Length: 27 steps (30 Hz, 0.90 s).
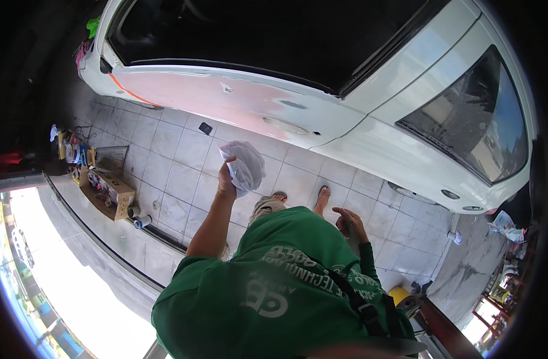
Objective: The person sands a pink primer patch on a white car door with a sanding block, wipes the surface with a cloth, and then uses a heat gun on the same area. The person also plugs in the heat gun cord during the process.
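My left hand (pixel 226 179) is shut on a crumpled white cloth (pixel 246 167), held out over the tiled floor. My right hand (pixel 350 222) hangs by my right side with its fingers apart and loosely bent, and I see nothing in it. Across from me stands a white car (pixel 423 149), its door coated with patchy pink filler (pixel 196 96) and grey spots, with an orange strip near its left end. My sandalled feet show below, between my hands.
On the tiles (pixel 178 149) lies a small dark object (pixel 205 128). At the left are a cardboard box (pixel 106 206) and cans (pixel 142 221) beside a metal threshold. A yellow container (pixel 399 296) is low at my right, and bags (pixel 506 224) sit behind the car.
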Motion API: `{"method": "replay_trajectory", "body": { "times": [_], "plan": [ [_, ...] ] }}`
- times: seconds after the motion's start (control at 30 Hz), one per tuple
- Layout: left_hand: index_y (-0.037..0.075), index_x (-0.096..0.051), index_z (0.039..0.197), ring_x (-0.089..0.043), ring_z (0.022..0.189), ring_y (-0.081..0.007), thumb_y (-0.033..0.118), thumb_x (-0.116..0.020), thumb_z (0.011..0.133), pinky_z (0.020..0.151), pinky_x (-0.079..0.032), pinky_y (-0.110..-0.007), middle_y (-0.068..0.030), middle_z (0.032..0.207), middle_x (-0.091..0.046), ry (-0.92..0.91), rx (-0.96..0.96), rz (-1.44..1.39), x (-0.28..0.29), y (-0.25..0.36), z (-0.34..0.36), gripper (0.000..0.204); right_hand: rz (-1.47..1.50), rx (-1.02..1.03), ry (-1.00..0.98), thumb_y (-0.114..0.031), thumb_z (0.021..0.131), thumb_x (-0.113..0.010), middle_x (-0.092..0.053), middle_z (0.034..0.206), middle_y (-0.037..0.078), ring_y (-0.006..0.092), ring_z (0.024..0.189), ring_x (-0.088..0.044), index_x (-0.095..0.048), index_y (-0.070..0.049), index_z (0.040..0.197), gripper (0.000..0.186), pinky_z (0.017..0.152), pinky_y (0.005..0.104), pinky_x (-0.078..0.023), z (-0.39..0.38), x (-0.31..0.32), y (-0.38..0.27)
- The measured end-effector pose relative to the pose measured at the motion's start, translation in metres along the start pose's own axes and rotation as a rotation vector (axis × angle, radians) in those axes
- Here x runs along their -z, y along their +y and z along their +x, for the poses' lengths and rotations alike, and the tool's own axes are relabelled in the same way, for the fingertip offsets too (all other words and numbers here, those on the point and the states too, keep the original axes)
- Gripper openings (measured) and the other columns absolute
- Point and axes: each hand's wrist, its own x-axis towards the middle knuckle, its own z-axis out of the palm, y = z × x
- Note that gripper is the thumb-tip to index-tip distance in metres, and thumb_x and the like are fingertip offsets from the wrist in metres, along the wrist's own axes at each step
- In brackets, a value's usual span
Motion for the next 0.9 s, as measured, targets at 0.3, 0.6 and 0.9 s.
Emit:
{"method": "replay_trajectory", "body": {
  "times": [0.3,0.6,0.9],
  "plan": [
    [0.005,-0.034,0.156,-0.064,0.099,-0.0235,0.027,-0.057,0.099,0.085,-0.051,-0.033,-0.0140,0.114,-0.064,0.341,-0.651,0.618,-0.181,-0.089,0.068,0.065,-0.089,-0.219,-0.102,-0.054,0.105,-0.049,-0.045,0.057,-0.003,0.0084,0.041,-0.036,-0.060,0.001,0.124,0.059,0.040,0.0264,-0.027,0.032,0.110,-0.114],
    [0.010,-0.025,0.162,-0.011,0.156,-0.0425,0.042,-0.053,0.089,0.123,-0.007,-0.061,-0.0167,0.169,-0.020,0.865,-1.267,1.070,-0.228,-0.076,0.174,0.084,-0.402,-0.257,-0.280,-0.044,0.109,-0.043,-0.038,0.059,-0.004,0.0065,0.046,-0.032,-0.060,0.003,0.118,0.051,0.043,0.0258,-0.025,0.021,0.098,-0.231],
    [0.008,-0.018,0.163,-0.008,0.157,-0.0421,0.071,-0.048,0.090,0.122,-0.005,-0.063,-0.0178,0.170,-0.015,0.803,-1.255,1.167,-0.216,-0.079,0.163,0.102,-0.593,0.215,-1.066,-0.038,0.109,-0.046,-0.043,0.058,-0.001,0.0047,0.044,-0.037,-0.064,0.003,0.117,0.045,0.045,0.0219,-0.029,0.066,-0.101,-0.367]
  ]
}}
